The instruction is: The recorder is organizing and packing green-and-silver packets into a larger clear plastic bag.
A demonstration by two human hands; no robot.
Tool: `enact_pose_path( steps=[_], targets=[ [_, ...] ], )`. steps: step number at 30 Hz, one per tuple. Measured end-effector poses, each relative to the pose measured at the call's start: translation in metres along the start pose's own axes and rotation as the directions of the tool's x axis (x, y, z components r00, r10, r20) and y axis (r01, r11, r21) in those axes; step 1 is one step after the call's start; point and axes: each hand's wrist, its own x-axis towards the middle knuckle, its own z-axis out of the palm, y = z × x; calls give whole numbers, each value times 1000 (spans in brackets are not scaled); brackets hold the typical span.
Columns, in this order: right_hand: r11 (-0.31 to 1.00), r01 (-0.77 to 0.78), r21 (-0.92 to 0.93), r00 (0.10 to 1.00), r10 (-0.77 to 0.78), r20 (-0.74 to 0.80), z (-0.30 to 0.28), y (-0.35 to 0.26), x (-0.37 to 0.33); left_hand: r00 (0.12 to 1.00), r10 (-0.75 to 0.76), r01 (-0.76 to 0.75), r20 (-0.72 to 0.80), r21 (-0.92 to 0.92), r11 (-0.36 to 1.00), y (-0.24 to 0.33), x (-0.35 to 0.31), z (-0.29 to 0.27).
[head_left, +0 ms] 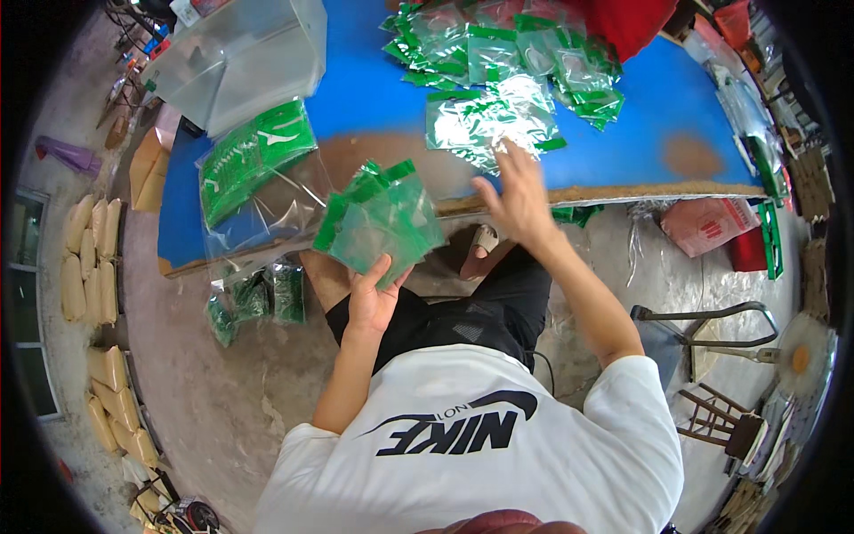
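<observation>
My left hand (372,298) is closed on a fanned stack of clear plastic bags with green bands (382,227), held just off the near edge of the table. My right hand (523,200) reaches over that edge with thumb and fingers apart. Its fingertips, slightly blurred, meet the near side of a shiny layer of similar bags (485,116); whether they press on it I cannot tell. Behind this layer lies a larger heap of green-banded bags (543,53).
The blue table (658,107) has worn brown patches. On its left are a large clear bag holding green packs (258,160) and a translucent plastic bin (258,62). Red material (632,27) lies at the back. Below stand filled green bags (253,298), a trolley handle (712,316) and a wooden stool (725,423).
</observation>
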Motion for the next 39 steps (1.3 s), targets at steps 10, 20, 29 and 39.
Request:
enact_pose_path(
  steps=[10, 20, 29, 39],
  targets=[
    [913, 246, 325, 863, -359, 355, 18, -13, -19, 989, -128, 127, 71, 20, 992, -19, 15, -2],
    [960, 208, -186, 973, -183, 142, 25, -12, -7, 991, -62, 79, 122, -138, 987, 14, -9, 0],
    [945, 113, -306, 991, -84, 107, 44, -5, 35, 999, 33, -33, 8, 28, 999, 14, -10, 11],
    [989, 88, -123, 995, -92, -25, 30, -10, 46, 992, -119, 121, 31, -68, 990, 4, 8, -25]
  ],
)
